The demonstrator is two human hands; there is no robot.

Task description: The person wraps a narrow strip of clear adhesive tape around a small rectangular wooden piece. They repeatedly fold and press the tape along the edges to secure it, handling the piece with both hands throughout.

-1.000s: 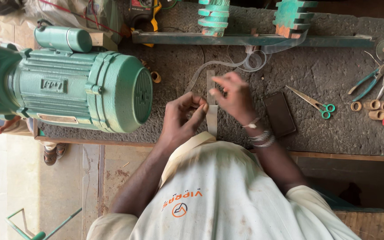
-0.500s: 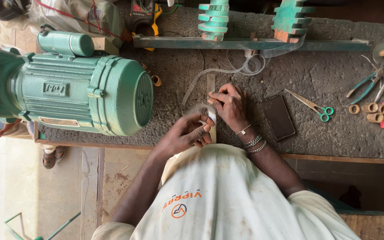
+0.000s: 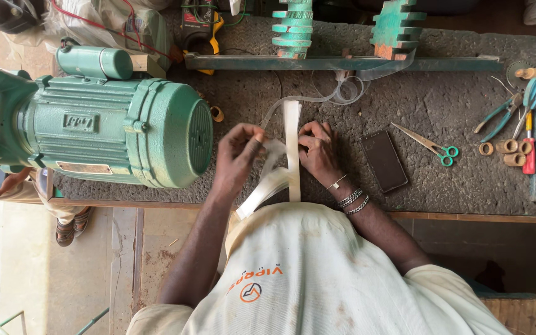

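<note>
Seen from above at a rough grey workbench, you work two bare hands on a bundle of pale, flat strips that lies upright in the frame just right of the one big green electric motor. The strips are thin, stiff-looking and cream-white; their lower ends fan out toward your chest, and how many there are cannot be counted. Your left hand, nearer the motor, is bent at the wrist with its fingers curled narrow, pinching one loose strip end. Your right hand lies on the far side of the bundle from the motor, fingers folded close against the strip's edge; three thin metal bangles ring that wrist.

Farther from the motor, past your right hand, lie one dark, glossy phone, one pair of green-handled scissors, then two teal-handled pliers and a red-handled screwdriver. Behind the bundle, a clear coiled tube curls below a long green metal bar bearing two toothed green blocks. The motor's casing is ribbed and painted, its end cover slotted.
</note>
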